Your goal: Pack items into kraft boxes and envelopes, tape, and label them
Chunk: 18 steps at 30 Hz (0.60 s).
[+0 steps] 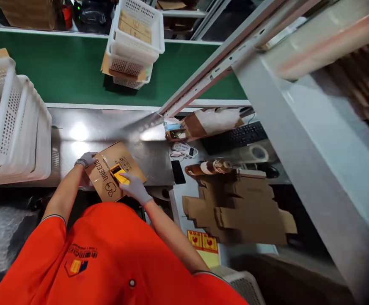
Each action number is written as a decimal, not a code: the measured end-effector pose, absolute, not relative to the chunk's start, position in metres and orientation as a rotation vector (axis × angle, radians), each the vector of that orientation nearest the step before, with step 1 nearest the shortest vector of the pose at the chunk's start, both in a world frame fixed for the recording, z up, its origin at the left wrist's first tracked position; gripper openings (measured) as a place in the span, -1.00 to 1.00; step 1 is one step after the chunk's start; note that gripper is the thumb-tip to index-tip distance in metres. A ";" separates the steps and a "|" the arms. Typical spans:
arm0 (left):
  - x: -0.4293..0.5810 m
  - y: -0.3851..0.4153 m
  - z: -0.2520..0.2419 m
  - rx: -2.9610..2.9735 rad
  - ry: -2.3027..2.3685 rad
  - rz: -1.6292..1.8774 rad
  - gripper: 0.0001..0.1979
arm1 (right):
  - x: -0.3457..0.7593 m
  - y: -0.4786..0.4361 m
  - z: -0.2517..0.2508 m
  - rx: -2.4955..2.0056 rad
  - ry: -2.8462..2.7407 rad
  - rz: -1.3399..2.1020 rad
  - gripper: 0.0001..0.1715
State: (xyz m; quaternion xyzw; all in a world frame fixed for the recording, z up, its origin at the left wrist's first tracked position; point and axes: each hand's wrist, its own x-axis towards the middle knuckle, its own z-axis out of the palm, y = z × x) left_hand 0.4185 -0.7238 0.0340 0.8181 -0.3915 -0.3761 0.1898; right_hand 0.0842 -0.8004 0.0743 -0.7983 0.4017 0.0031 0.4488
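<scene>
A brown cardboard box point(103, 163) with black print lies tilted over the front edge of the metal worktop. My left hand point(88, 159), in a pale glove, grips the box at its upper left edge; the fingertips are partly hidden. In my gloved right hand point(135, 187) is a small yellow handheld device point(119, 174) with a dark window at its far end. The fingers close round its near end, and it is over the printed face of the box. Whether the device touches the cardboard, I cannot tell.
Stacked white plastic baskets point(28, 131) stand at the left. More baskets point(152, 38) sit on the green conveyor belt point(73, 72). A metal post point(210, 78) slants across the right. Flattened cartons point(248, 212), a phone point(178, 172) and a keyboard point(238, 136) lie on the right-hand side table.
</scene>
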 end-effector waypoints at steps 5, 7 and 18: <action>0.426 -0.732 0.030 2.327 -1.188 -1.054 -0.45 | -0.029 -0.756 0.070 -1.947 1.163 0.150 -0.25; 0.427 -0.732 0.030 2.347 -1.200 -1.035 -0.46 | -0.060 -0.741 0.067 -1.989 1.192 0.233 -0.24; 0.424 -0.730 0.029 2.333 -1.198 -1.025 -0.44 | -0.052 -0.736 0.027 -1.862 1.265 0.273 -0.18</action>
